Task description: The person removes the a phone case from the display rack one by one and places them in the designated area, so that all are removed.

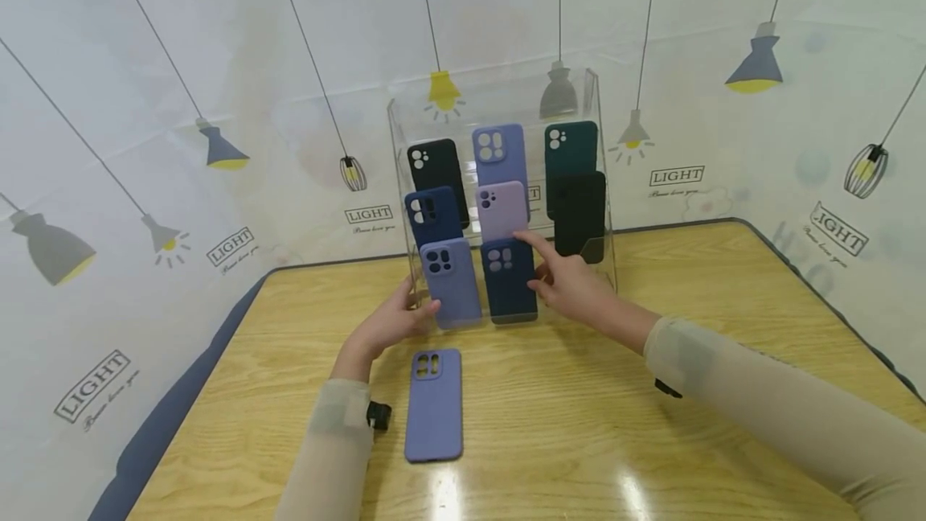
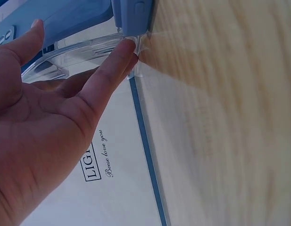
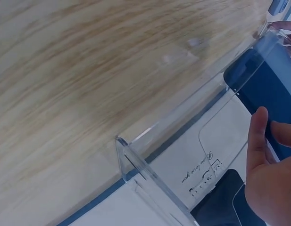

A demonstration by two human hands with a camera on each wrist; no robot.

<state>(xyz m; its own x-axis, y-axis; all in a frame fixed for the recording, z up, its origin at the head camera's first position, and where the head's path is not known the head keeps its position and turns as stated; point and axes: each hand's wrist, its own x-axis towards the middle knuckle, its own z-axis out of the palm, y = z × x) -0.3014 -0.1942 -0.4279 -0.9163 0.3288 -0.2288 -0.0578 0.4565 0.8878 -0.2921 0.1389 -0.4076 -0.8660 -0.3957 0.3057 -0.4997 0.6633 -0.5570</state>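
A clear acrylic display stand (image 1: 600,280) holds several phone cases in tiers. My right hand (image 1: 575,284) is at a dark blue phone case (image 1: 512,292) in the bottom tier. Its index finger lies along the top edge and its thumb touches the right edge. A lilac case (image 1: 501,211) stands just behind. My left hand (image 1: 391,320) holds the stand's lower left side, thumb in front by a periwinkle case (image 1: 457,296) and fingers reaching round the side. In the left wrist view, those fingers (image 2: 107,77) stretch along the stand's clear edge.
Another periwinkle case (image 1: 434,416) lies flat on the wooden table (image 1: 550,424) in front of the stand. Higher tiers carry black cases (image 1: 580,215), a green case (image 1: 571,147) and a navy case (image 1: 434,219). A lamp-patterned cloth (image 1: 289,207) hangs behind.
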